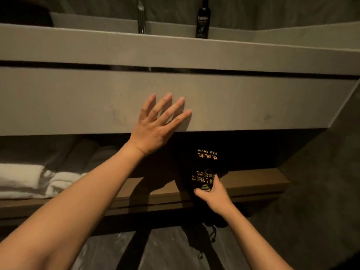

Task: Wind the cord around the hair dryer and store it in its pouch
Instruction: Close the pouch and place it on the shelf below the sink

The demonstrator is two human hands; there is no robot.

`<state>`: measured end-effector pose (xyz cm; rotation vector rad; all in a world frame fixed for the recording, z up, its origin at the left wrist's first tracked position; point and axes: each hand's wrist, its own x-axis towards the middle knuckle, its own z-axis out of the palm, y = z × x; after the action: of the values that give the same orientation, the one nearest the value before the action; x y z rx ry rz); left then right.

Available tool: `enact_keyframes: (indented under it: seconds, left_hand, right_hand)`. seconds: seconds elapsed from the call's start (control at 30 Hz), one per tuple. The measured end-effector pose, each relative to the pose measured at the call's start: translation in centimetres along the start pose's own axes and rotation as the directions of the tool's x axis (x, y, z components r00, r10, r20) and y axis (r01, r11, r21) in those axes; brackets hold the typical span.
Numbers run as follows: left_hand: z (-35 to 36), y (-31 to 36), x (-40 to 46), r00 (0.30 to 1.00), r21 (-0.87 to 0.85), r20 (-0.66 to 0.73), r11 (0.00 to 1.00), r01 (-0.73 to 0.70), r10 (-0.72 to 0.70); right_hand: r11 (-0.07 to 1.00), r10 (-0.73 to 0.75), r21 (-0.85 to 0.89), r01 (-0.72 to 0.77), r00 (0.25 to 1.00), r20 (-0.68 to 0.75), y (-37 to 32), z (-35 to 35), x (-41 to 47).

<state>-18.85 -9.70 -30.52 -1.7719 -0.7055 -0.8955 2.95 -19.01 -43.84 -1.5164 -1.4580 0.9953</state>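
- Resting on the brown wooden shelf under the vanity: 1 black fabric pouch, gold lettering reading "Hair Dryer" seen upside down from the head camera, a second gold print lower down, partly covered by fingers.
- Pouch bulging; contents not visible, hair dryer itself not seen.
- Lower end of pouch hanging over the shelf's front edge, drawstring cord dangling below with small toggle ends.
- Right hand: closed on the pouch near the shelf edge, thumb pressed on the front face, fingers curled around the right side.
- Left hand: fully open, fingers spread, palm laid flat against the grey drawer front, holding nothing; heel of hand at the drawer's lower edge.
- Both forearms bare, reaching in from the bottom of the view.
- Same shelf, left part: folded white towels, well apart from the pouch; darker rolled towels behind them, dim.
- Above the drawer front: 1 dark horizontal gap, then the grey countertop edge.
- On the counter, top of view: 1 chrome tap and 1 black bottle with pale label, text too blurred to read.
- Below the shelf: dark angled support legs and pale marbled flooring.
- Right side: dark grey wall.
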Motion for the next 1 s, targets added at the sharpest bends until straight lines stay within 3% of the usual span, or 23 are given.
enact_keyframes:
  seconds: [0.6,0.87,1.0]
  left_hand:
    - [0.5,0.2,0.0,0.999,0.067,0.038,0.998,0.000,-0.002]
    - [0.8,0.3,0.0,1.000,0.100,0.023,0.995,0.012,-0.014]
    - [0.8,0.4,0.1,1.000,0.103,0.020,0.995,0.010,-0.012]
  right_hand:
    - [0.982,0.050,-0.188,0.007,0.954,0.295,1.8,0.7,12.2]
    - [0.959,0.204,-0.254,-0.126,0.928,0.313,0.6,-0.2,13.3]
    - [0.940,0.209,-0.326,-0.101,0.925,0.316,0.0,-1.0,13.9]
